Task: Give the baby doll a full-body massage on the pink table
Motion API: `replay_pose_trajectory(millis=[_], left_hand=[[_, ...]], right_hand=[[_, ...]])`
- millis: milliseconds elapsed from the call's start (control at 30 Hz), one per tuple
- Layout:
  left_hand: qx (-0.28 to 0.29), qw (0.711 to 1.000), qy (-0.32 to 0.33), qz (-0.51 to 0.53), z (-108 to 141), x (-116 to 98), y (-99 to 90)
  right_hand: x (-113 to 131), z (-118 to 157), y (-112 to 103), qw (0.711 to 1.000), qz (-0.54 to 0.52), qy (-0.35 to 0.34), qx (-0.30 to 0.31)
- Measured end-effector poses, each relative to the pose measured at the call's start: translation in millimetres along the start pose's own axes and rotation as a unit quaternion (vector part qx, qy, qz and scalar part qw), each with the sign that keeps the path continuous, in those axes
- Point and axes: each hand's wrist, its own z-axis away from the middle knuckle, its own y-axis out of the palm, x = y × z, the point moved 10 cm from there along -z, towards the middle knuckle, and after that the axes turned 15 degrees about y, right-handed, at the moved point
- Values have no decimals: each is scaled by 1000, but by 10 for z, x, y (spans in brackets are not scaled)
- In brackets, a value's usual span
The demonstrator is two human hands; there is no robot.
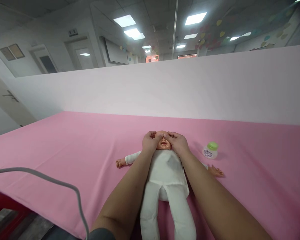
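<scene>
A baby doll (166,173) in a white one-piece suit lies on its back on the pink sheet (65,146), head away from me, arms spread. My left hand (150,141) rests on the left side of the doll's head. On the right side lies my right hand (178,143). The fingertips of both hands meet over the doll's forehead and eyes; only the nose and mouth show between them. Both forearms run alongside the doll's body.
A small clear bottle with a green cap (210,150) lies on the sheet just right of the doll's head. A pale partition wall (165,86) stands behind the bed. A grey cable (52,181) crosses the lower left, above a red object (5,208).
</scene>
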Motion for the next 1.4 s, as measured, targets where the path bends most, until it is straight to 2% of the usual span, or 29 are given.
replay_pose_trajectory(millis=[233,567,767,900,1167,1400], left_hand=[[4,999,-27,-47,-23,29,1],[-14,995,-42,93,-14,159,80],[-21,992,-39,115,-14,303,72],[-18,992,-34,122,5,293,79],[19,999,-17,31,22,31,45],[20,998,-36,-43,-36,20,14]], right_hand=[[-7,-12,-4,1000,-11,13,-16],[-98,-45,23,996,-85,27,8],[-134,-37,21,993,-112,34,30],[-90,12,37,991,-119,38,45],[50,63,5,996,-74,37,34],[84,57,-35,999,-20,26,-10]])
